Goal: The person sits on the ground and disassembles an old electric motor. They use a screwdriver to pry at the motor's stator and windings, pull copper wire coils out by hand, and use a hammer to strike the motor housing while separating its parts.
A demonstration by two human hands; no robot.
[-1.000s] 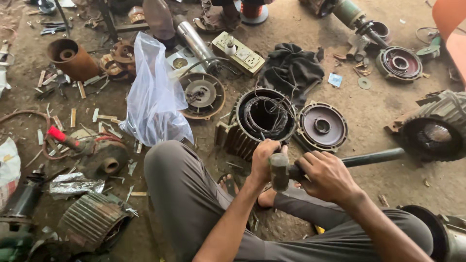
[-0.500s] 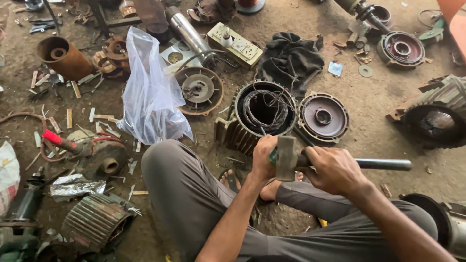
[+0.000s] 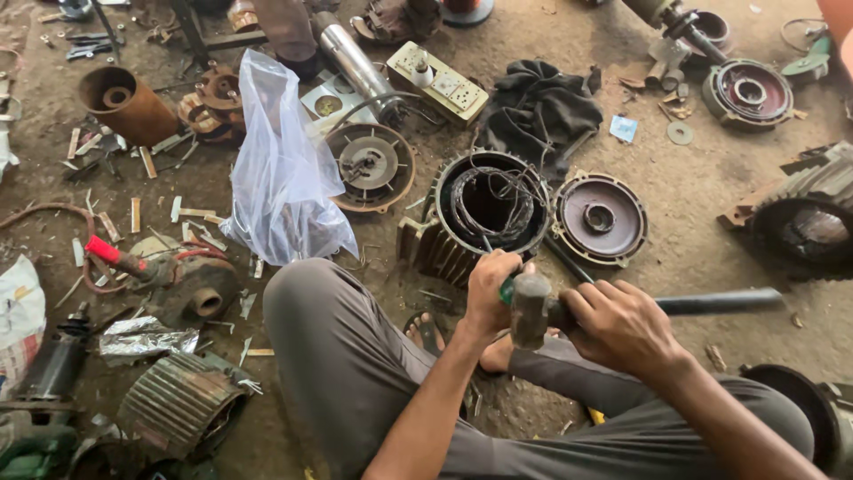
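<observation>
Steel hammer sits head-first against a green-handled chisel at the motor housing on the floor between the knees. Risk: a glancing blow could strike the left hand, fingers fully closed around the chisel. Right hand fingers wrap tight around the hammer handle.
</observation>
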